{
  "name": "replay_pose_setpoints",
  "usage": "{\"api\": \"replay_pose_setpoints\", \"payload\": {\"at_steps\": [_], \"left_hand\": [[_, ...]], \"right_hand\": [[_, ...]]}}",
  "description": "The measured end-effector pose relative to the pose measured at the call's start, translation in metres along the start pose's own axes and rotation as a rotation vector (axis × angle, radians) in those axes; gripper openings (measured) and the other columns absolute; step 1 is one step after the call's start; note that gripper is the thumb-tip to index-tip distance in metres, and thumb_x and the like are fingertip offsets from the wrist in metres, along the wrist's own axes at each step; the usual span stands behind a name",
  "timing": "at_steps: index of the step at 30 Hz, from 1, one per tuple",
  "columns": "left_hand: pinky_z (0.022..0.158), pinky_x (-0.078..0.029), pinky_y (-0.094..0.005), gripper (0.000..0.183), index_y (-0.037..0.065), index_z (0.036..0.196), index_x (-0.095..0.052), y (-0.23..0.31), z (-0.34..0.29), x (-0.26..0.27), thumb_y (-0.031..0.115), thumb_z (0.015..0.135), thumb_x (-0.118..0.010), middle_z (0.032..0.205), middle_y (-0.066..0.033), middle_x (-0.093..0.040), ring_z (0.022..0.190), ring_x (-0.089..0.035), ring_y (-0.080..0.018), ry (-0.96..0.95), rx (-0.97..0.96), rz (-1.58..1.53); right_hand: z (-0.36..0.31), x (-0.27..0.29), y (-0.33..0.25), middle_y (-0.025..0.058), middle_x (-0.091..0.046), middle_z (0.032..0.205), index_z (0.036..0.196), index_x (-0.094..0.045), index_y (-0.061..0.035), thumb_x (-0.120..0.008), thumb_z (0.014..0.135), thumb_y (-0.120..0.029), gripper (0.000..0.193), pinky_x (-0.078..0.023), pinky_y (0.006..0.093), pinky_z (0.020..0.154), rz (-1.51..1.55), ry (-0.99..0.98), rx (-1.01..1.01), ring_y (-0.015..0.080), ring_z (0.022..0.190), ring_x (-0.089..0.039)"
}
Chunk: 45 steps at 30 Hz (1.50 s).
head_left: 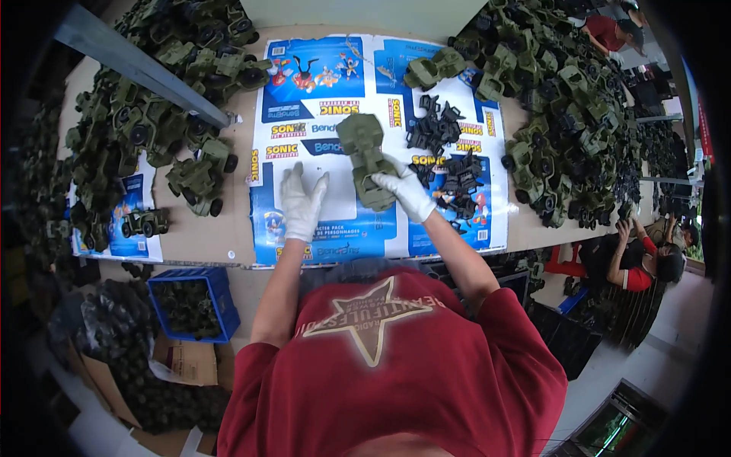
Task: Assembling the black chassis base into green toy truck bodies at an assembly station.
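My right hand, in a white glove, grips an olive-green toy vehicle body near its lower end and holds it over the printed sheet. No wheels show on this body. To its left my gloved left hand is empty, thumb and fingers apart, not touching the toy. Beside my right hand lie two small piles of black plastic parts, the farther pile and the nearer pile. Some of the right hand's fingers are hidden under the toy.
Heaped green toy vehicles flank me, a left heap and a right heap. A grey metal post slants over the left side. Below the table edge stand a blue crate and a cardboard box. Other people work at the right.
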<state>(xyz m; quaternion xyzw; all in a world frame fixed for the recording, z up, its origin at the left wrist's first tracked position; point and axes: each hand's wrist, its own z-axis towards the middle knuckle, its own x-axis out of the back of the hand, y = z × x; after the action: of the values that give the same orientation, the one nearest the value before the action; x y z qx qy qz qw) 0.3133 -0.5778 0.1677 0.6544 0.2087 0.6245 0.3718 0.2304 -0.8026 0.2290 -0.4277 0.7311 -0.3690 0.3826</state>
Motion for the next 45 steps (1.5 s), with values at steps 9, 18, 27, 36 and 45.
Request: {"api": "replay_pose_setpoints", "payload": {"at_steps": [9,18,27,36,45], "left_hand": [[0.083,-0.053,-0.0249,0.053,0.000,0.125,-0.053,0.028,-0.010,0.020,0.005,0.079,-0.078,0.106,-0.0047,-0.068,0.093,-0.064,-0.0109,-0.340,0.412,-0.949],[0.082,-0.053,-0.0258,0.058,0.001,0.128,-0.054,0.039,-0.020,0.017,0.009,0.077,-0.080,0.108,-0.0048,-0.068,0.093,-0.064,-0.0109,-0.341,0.308,-0.483],[0.079,-0.053,-0.0262,0.045,0.004,0.114,-0.061,0.022,-0.018,0.006,0.011,0.075,-0.082,0.099,-0.0030,-0.068,0.087,-0.062,-0.0104,-0.310,0.239,-0.526],[0.094,-0.050,-0.0321,0.096,-0.005,0.139,-0.040,0.013,-0.023,0.011,0.033,0.065,-0.088,0.124,-0.0181,-0.057,0.112,-0.060,-0.0241,-0.399,0.351,-0.557],[0.087,-0.053,-0.0288,0.065,-0.001,0.133,-0.050,0.048,-0.020,0.049,0.019,0.079,-0.080,0.111,-0.0092,-0.067,0.101,-0.064,-0.0164,-0.431,0.345,-0.759]], "right_hand": [[-0.023,0.007,-0.006,0.0203,-0.057,0.128,0.127,-0.057,-0.0071,-0.072,0.079,-0.040,0.061,-0.051,0.0415,0.091,-1.335,0.127,0.182,0.0361,0.104,-0.064],[0.022,0.063,-0.008,0.0175,-0.066,0.107,0.097,-0.074,-0.0117,-0.070,0.083,-0.040,0.032,-0.054,0.0423,0.083,-1.440,0.466,-0.008,0.0331,0.096,-0.067],[0.069,-0.004,-0.018,0.0119,-0.073,0.087,0.089,-0.073,-0.0086,-0.061,0.085,-0.020,0.017,-0.055,0.0443,0.064,-1.932,0.235,0.158,0.0272,0.079,-0.072],[0.091,-0.014,-0.058,0.0154,-0.070,0.091,0.122,-0.063,-0.0045,-0.065,0.085,-0.017,0.039,-0.053,0.0370,0.074,-1.203,-0.078,0.083,0.0270,0.086,-0.069],[0.066,0.004,-0.023,0.0105,-0.065,0.114,0.137,-0.053,-0.0124,-0.072,0.082,-0.017,0.058,-0.050,0.0366,0.087,-1.627,-0.362,0.413,0.0270,0.103,-0.064]]}}
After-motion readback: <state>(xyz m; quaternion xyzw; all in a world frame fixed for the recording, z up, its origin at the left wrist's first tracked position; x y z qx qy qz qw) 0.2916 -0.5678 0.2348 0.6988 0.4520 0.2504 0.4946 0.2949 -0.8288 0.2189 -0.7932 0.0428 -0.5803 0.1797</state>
